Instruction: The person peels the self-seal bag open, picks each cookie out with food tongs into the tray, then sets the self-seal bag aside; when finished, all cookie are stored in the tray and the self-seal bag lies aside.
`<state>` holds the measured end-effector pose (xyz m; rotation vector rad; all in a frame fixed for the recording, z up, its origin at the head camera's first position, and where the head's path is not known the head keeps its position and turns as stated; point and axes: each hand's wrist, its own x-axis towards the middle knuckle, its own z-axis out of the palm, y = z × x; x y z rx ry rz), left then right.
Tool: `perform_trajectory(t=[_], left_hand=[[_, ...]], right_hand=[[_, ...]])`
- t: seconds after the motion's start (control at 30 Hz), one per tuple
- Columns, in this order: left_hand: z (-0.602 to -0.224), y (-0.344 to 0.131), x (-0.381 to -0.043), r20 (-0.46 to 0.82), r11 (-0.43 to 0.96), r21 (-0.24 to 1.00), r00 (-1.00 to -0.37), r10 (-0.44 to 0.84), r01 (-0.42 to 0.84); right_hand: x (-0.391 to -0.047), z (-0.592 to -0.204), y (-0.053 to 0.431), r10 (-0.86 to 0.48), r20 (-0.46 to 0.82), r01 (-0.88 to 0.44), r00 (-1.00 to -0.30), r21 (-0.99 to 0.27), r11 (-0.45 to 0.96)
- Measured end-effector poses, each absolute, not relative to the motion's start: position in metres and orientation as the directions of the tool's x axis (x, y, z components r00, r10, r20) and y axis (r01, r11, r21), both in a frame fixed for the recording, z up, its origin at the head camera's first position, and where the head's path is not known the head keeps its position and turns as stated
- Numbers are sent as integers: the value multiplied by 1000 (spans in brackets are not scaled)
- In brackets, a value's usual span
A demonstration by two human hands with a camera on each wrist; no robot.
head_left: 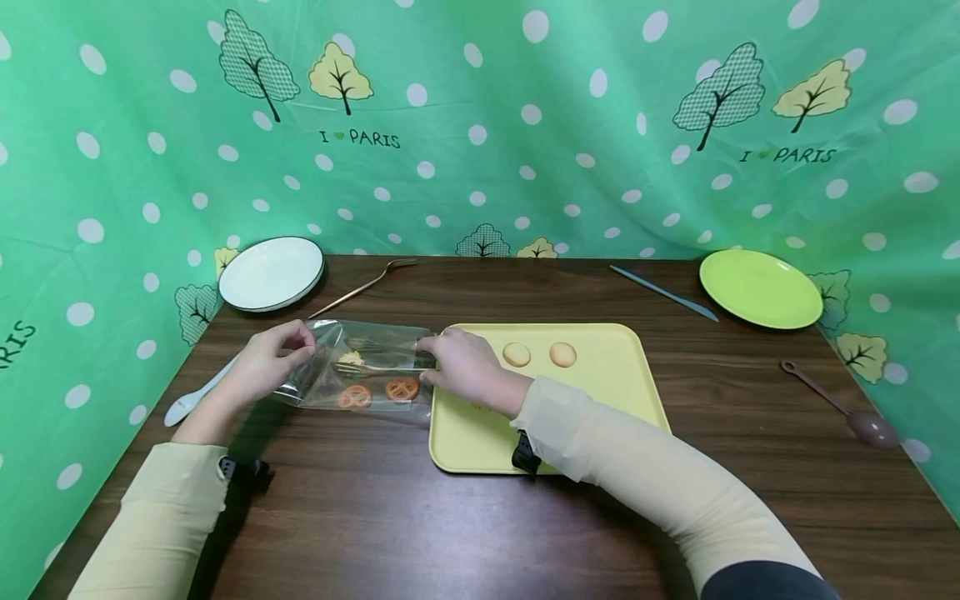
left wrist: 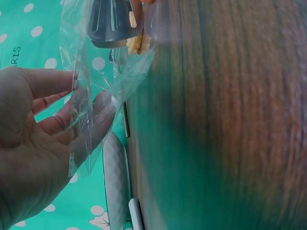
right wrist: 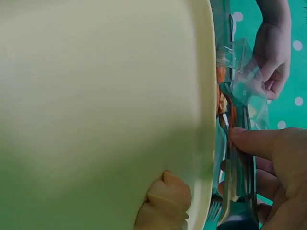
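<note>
My left hand (head_left: 270,362) pinches the left end of a clear plastic bag (head_left: 390,335), with film between thumb and fingers in the left wrist view. Two pretzel-shaped cookies (head_left: 402,388) show in the bag. Metal food tongs (right wrist: 247,167) are gripped by my right hand (head_left: 468,367) at the left edge of the yellow tray (head_left: 600,417). Their slotted head (left wrist: 112,24) points left at the bag, with a pale yellow crumbly cookie (head_left: 350,358) at it; whether the head is inside the film I cannot tell. Two round biscuits (head_left: 562,354) lie on the tray.
At the back left are a white dish (head_left: 272,273) and a fork (head_left: 360,290). A pale utensil (head_left: 197,396) lies beyond my left wrist. To the right are a blue knife (head_left: 663,292), a green plate (head_left: 761,287) and a brown spoon (head_left: 840,407).
</note>
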<state>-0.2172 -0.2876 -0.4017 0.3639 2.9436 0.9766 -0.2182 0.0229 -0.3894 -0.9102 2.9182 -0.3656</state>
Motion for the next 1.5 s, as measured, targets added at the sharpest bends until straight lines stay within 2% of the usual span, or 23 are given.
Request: perform_trajectory(t=[0.4,0.53,0.93,1.07,1.5], left_hand=[[-402,-289,-217,57,779,590,-973,223,213],[-401,-289,-217,48,780,592,-975,218,203],[-403,-292,-216,32,781,594,-976,214,190],[-403,-292,-216,34,783,591,-976,216,194],[-402,-291,-215,25,793,581,-978,209,184]], right_hand=[[-217,-383,30,-549,63,-539,-833,-316,781],[-215,-382,33,-572,23,-552,-820,-298,779],[-215,-380,40,-646,-35,-584,-763,-393,711],[-214,-383,42,-651,-60,-587,-757,-375,717],[-213,-390,44,-655,-4,-595,-756,-413,689]])
